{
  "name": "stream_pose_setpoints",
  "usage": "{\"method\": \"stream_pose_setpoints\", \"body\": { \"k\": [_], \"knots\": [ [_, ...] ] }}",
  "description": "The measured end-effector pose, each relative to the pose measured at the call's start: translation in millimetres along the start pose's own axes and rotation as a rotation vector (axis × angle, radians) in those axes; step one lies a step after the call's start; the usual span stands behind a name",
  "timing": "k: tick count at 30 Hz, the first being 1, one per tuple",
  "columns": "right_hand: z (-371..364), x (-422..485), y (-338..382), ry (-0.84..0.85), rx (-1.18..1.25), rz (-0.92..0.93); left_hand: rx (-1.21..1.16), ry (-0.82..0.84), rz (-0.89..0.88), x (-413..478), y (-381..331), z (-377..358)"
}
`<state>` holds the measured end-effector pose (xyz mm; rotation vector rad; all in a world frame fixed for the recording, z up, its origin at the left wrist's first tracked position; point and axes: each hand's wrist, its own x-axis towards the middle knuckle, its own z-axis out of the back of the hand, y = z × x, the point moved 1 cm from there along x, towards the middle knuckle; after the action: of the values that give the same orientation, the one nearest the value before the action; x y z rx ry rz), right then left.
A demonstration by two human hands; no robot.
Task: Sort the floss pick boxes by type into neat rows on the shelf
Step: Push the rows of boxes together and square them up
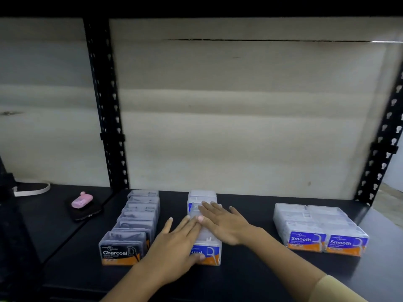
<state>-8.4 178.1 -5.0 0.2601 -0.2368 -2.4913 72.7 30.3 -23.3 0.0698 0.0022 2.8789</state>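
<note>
Hands atop middle floss-pick boxes

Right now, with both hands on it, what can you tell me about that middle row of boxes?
The middle row is a single file of clear plastic boxes running front to back on the black shelf, apart from the Charcoal row on its left and the Smooth boxes on its right. Its front box has a blue-and-orange label, partly hidden. The left hand and right hand lie flat on top, fingers straight.

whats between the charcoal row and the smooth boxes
Head view: a middle row of boxes, left hand and right hand resting on it.
</note>
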Motion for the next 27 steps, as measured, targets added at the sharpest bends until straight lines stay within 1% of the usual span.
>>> {"method": "stream_pose_setpoints", "body": {
  "k": [10,13,16,19,24,27],
  "knots": [
    [5,-38,-39,-0.019,-0.031,-0.059,0.04,-0.007,0.046,-11,19,-1],
    [5,-49,-47,-0.035,-0.03,-0.055,0.043,-0.005,0.067,-9,19,-3],
    [6,-56,-51,-0.013,-0.023,-0.047,0.049,0.005,0.091,-4,18,-2],
    [6,-56,-55,0.02,-0.026,-0.044,0.024,0.014,0.091,4,15,1],
    [13,-45,-58,-0.083,-0.122,-0.031,0.027,0.015,0.076,20,12,-1],
    [15,-37,-61,-0.044,-0.134,-0.064,0.025,0.019,0.063,25,11,1]
  ]
}}
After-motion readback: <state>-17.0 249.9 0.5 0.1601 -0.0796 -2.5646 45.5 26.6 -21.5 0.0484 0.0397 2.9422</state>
